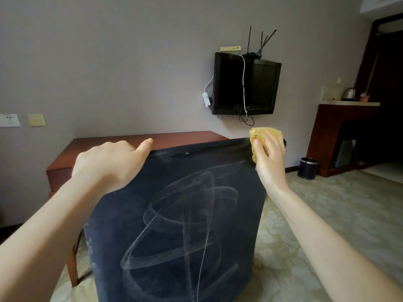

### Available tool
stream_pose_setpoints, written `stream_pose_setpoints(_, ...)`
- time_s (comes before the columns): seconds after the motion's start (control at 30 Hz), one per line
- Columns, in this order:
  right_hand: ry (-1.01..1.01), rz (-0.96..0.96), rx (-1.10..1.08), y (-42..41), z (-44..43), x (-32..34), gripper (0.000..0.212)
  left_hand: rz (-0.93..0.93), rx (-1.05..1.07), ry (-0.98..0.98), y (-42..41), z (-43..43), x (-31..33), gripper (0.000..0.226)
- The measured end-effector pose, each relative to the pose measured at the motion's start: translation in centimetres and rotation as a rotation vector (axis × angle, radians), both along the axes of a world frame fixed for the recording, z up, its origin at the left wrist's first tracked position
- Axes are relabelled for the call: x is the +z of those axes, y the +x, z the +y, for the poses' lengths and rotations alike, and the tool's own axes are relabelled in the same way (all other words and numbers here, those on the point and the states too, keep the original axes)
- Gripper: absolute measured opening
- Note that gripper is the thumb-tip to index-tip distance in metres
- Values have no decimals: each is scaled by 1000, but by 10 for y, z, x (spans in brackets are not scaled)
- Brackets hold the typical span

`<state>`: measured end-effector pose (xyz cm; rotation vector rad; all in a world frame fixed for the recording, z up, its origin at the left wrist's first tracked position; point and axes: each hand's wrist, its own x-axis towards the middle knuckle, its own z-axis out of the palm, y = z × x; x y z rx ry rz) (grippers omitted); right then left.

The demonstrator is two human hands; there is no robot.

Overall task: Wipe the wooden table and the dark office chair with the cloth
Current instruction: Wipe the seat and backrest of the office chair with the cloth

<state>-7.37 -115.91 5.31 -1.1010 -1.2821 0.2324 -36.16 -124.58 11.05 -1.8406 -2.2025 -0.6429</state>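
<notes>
Chair-wiping looks mid-way: one dark office chair (235, 225), near centre, its back streaked with pale swirls (152, 210), left hand (109, 164) gripping its top-left corner, right hand (270, 155) clutching the one yellow cloth (258, 135) against the top-right corner; one wooden table (122, 144) beyond, far left, wiped or not I cannot tell.

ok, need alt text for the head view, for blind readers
The right hand holds a yellow cloth on the top right corner of a dark, streaked chair back; the left hand grips its top left corner. A wooden table stands behind.
</notes>
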Motion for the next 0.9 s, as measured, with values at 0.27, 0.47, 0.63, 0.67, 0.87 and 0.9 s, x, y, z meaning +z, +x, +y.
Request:
stream_pose_setpoints(0.27, 367, -561, 53, -83, -49, 7, 33, -46, 8, -8, 1, -6, 1, 57)
stream_pose_setpoints(0.47, 375, -896, 113, -108, -69, 18, 47, -114, 7, -48, -4, -8, 3, 69)
stream_pose_setpoints(0.63, 310, -764, 257, -90, -74, 43, 39, -99, 15, -40, -5, -8, 3, 73)
stream_pose_setpoints(0.67, 351, -715, 212, -88, -71, 51, 33, -96, 15, -37, -5, -8, 3, 74)
stream_pose_setpoints(0.87, 5, -901, 387, -100, -50, 99, 55, -99, 8, -33, -6, -6, 1, 77)
stream_pose_setpoints(0.9, -119, -966, 450, -105, -48, 102, 61, -96, 2, -34, -6, -6, 1, 76)
